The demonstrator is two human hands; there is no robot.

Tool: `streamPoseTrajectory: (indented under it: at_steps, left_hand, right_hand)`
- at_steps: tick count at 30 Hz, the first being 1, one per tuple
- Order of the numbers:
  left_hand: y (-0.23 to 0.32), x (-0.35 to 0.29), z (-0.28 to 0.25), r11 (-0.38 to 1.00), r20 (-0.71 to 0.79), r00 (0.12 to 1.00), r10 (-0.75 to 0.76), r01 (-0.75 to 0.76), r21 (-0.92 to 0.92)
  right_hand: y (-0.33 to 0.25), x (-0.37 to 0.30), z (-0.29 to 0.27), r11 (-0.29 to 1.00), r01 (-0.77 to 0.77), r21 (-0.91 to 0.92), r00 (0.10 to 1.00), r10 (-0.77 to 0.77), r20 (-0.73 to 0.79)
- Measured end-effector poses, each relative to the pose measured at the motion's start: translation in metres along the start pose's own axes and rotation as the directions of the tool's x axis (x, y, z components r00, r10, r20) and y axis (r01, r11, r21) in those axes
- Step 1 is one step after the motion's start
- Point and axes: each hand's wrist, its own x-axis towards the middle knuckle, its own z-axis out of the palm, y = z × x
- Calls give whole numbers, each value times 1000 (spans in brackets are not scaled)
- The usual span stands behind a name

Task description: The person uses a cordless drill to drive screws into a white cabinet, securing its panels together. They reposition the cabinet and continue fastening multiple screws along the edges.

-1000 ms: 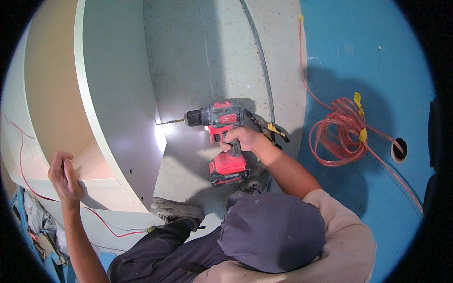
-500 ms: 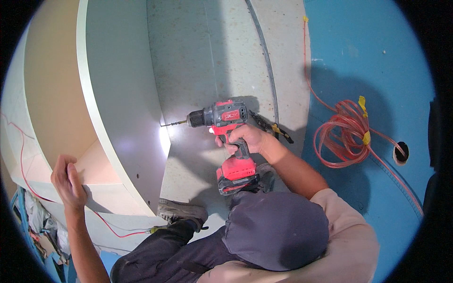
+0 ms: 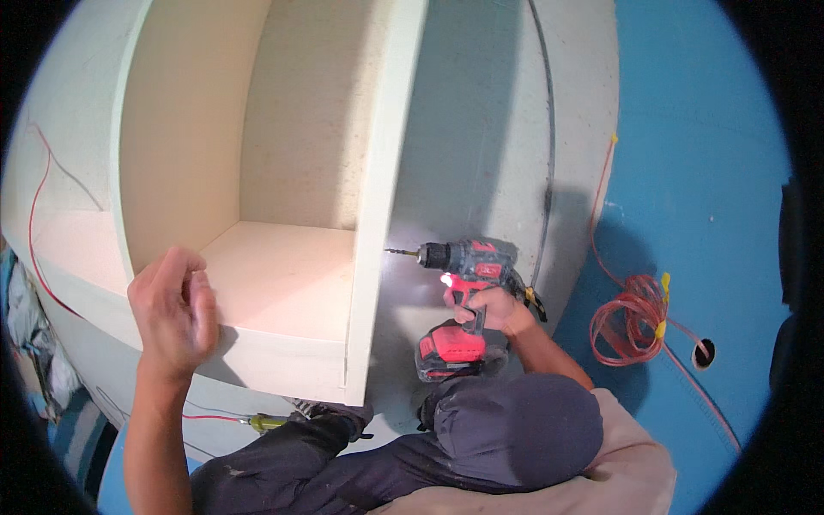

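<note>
My right hand [image 3: 487, 307] is wrapped round the grip of a red and black cordless drill [image 3: 481, 270]. Its lamp glows, and a thin bit [image 3: 402, 252] points left at the outer face of the cabinet's side panel [image 3: 382, 206]. Whether the bit touches the panel I cannot tell. On the left, my left hand [image 3: 176, 309] is raised in front of the open pale cabinet [image 3: 275, 270], its fingers curled in. Anything inside those fingers is hidden.
A coil of clear reddish tubing [image 3: 631, 322] lies on the blue surface to the right, near a round hole [image 3: 703, 354]. A grey cable [image 3: 549, 146] runs along the concrete surface. Below the cabinet is a red cord with a yellow-green end [image 3: 266, 422]. Bags and scraps [image 3: 47, 352] lie far left.
The view has shifted left, so the cabinet's inside shows more. My left hand has moved nearer, its fingers more curled. The drill stays in my right hand beside the panel.
</note>
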Motion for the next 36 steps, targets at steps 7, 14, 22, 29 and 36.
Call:
streamPoseTrajectory:
  at_steps: [7,14,22,29,36]
  left_hand:
    - [-3,0,-1,1000,-6,1000,24,-24,6]
    - [-3,0,1,1000,-37,999,28,-27,6]
    - [-2,0,1,999,-28,999,25,-25,26]
    - [-2,0,2,999,-31,999,38,-37,17]
    - [-1,0,2,999,0,999,35,-34,16]
  right_hand:
    - [-6,1,-4,999,-47,-12,997,46,-59]
    - [-7,4,-12,999,-20,-47,1000,20,7]
    - [-8,8,-15,998,-7,-59,999,9,32]
    - [-5,5,-20,996,0,-85,998,6,66]
    - [-6,0,-2,993,16,-113,1000,-17,-8]
